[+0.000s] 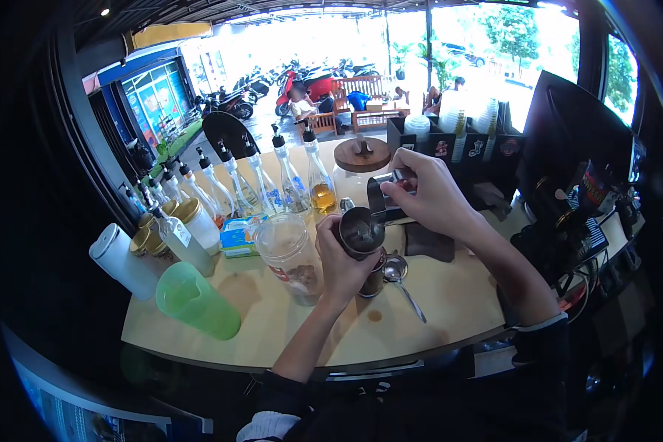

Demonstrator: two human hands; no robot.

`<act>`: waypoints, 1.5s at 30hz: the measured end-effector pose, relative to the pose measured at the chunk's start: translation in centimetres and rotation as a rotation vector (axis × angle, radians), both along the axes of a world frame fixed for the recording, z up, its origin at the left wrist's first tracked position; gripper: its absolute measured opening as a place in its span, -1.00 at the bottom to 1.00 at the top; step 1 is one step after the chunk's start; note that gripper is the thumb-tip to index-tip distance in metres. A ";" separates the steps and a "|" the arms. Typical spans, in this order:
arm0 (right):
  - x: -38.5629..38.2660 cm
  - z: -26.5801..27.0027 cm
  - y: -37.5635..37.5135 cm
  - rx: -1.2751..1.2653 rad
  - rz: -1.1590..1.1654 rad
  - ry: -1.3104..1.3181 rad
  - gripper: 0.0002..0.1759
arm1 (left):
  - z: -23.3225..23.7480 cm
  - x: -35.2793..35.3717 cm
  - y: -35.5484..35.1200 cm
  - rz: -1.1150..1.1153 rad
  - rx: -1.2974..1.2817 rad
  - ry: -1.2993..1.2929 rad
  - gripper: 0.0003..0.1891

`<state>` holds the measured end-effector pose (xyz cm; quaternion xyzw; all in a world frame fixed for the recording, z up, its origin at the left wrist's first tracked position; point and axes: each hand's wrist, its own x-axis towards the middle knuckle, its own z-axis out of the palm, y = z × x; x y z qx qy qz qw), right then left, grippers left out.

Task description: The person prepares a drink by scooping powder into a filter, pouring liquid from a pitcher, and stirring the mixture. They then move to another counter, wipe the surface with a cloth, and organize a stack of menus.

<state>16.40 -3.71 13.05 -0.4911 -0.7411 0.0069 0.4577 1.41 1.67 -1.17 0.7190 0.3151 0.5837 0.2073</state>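
Note:
My left hand is wrapped round a dark metal cup, its open mouth turned up toward me. Above and to the right, my right hand grips a small metal pitcher. The pitcher is tipped so that its rim meets or overlaps the cup's rim; whether liquid flows between them is too small to tell. Under the cup, partly hidden, a dark round container stands on the counter. Beside it lies a metal strainer spoon with its handle toward me. A clear plastic jar stands left of my left hand.
On the counter, a green pitcher stands at the left. Several pump bottles line the back left, near a blue-green box. A wooden-lidded jar, a black cup holder and a dark monitor stand behind.

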 end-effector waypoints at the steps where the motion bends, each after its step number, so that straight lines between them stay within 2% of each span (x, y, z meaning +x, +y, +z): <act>1: 0.3 -0.2 0.1 0.001 0.000 0.000 -0.68 | 0.0 0.0 0.1 0.000 -0.020 0.001 -0.18; 3: 1.2 -0.9 0.5 -0.096 0.010 0.182 -0.71 | 0.2 -0.1 0.0 0.000 -0.038 0.002 -0.18; 7: 2.5 -1.4 0.2 -0.053 -0.053 0.148 -0.75 | 0.5 -0.2 0.3 0.007 -0.037 0.034 -0.20; 9: 3.2 -2.0 0.0 -0.120 0.019 0.366 -0.76 | 0.7 -0.3 0.4 0.009 -0.047 0.038 -0.20; 13: 5.7 -4.0 -0.6 -0.118 -0.021 0.389 -0.75 | 1.1 -0.5 0.7 -0.096 -0.104 -0.014 -0.20; 19: 8.3 -8.6 -3.2 -0.141 0.047 0.741 -0.78 | 1.3 -0.7 0.8 -0.155 -0.143 -0.033 -0.21; 20: 9.0 -9.7 -3.6 -0.141 0.049 0.741 -0.78 | 1.3 -0.7 0.7 -0.173 -0.157 -0.034 -0.20; 23: 11.0 -13.9 -4.4 -0.201 0.028 0.957 -0.79 | 1.1 -0.7 0.8 -0.226 -0.189 -0.055 -0.20; 26: 12.6 -17.9 -4.9 -0.207 0.059 1.077 -0.77 | 0.9 -0.7 0.6 -0.232 -0.213 -0.058 -0.19; 31: 13.0 -21.0 -6.1 -0.212 0.128 1.240 -0.76 | 0.6 -0.5 0.8 -0.254 -0.233 -0.071 -0.17; 45: 15.0 -27.7 -5.3 -0.142 0.153 1.228 -0.81 | 0.6 -0.1 0.5 -0.270 -0.283 -0.074 -0.18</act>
